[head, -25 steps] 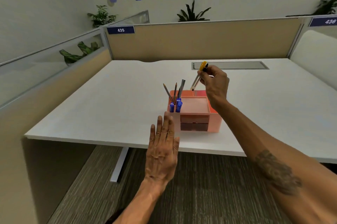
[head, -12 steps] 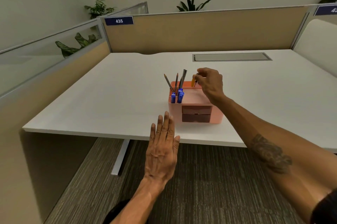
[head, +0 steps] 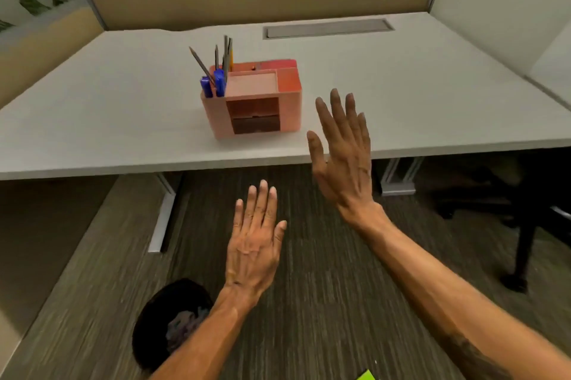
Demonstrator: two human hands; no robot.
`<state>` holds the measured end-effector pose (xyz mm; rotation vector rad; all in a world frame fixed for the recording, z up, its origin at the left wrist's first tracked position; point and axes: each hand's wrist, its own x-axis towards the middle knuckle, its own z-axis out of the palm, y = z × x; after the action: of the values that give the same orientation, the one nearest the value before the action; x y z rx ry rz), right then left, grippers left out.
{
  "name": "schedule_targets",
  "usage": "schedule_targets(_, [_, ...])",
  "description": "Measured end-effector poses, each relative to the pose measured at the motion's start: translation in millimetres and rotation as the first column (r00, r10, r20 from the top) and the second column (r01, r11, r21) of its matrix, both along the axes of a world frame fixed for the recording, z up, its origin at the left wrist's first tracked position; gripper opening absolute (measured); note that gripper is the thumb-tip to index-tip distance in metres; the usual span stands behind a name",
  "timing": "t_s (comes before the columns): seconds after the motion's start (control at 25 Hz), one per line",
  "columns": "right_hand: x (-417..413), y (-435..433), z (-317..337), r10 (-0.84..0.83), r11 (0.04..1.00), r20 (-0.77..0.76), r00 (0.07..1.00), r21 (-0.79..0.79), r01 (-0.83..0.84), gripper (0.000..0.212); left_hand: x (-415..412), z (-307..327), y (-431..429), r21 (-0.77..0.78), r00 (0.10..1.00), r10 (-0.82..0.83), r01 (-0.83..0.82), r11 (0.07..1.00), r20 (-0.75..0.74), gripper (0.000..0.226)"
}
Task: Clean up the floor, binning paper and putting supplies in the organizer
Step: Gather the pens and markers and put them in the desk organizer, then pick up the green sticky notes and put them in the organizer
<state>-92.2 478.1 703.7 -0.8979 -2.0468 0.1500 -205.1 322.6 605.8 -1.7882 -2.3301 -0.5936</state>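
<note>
Left hand [head: 253,243]: flat, fingers straight, empty. Right hand [head: 343,157]: fingers spread, empty. Organizer [head: 256,101]: on desk [head: 92,120], just left of right hand, apart. Bin [head: 160,318]: on floor, under left forearm.

Head view, looking forward-down over desk [head: 123,120] edge, near.

I have both hands out in front, backs toward the camera, holding nothing. My left hand [head: 253,243] is flat, fingers straight and close together, thumb angled slightly out. My right hand [head: 343,160] sits higher in the view and further forward, fingers straight and a little spread, thumb apart. Both arms are bare; the right forearm [head: 432,280] carries a dark tattoo [head: 472,358].
</note>
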Motion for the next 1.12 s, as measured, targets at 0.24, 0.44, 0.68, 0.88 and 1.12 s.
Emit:
schedule_targets(0.24, [125,-52,-128,-0.185,0.979,0.141,0.973,-0.063,0.195,0.058,99,-88,-19,-0.154,0.994,-0.101,0.105,0.982,0.035,0.059])
schedule_targets(0.44, [219,-90,-235,-0.257,0.938,0.273,0.927,-0.16,0.307,0.056,178,-169,-38,-0.292,0.983,-0.163,0.18,0.939,0.082,0.061])
schedule_targets(0.68, [317,-142,-377,-0.254,0.87,0.429,0.867,-0.291,0.398,0.058,255,-280,-61,-0.407,0.966,-0.212,0.256,0.877,0.151,0.061])
schedule_targets(0.88, [381,-193,-487,-0.229,0.782,0.525,0.82,-0.402,0.476,0.062,305,-376,-86,-0.514,0.961,-0.205,0.273,0.813,0.186,0.064])
schedule_targets(1.12, [453,-238,-605,-0.179,0.651,0.592,0.785,-0.527,0.546,0.07,356,-486,-96,-0.618,0.981,-0.091,0.18,0.765,0.173,0.061])
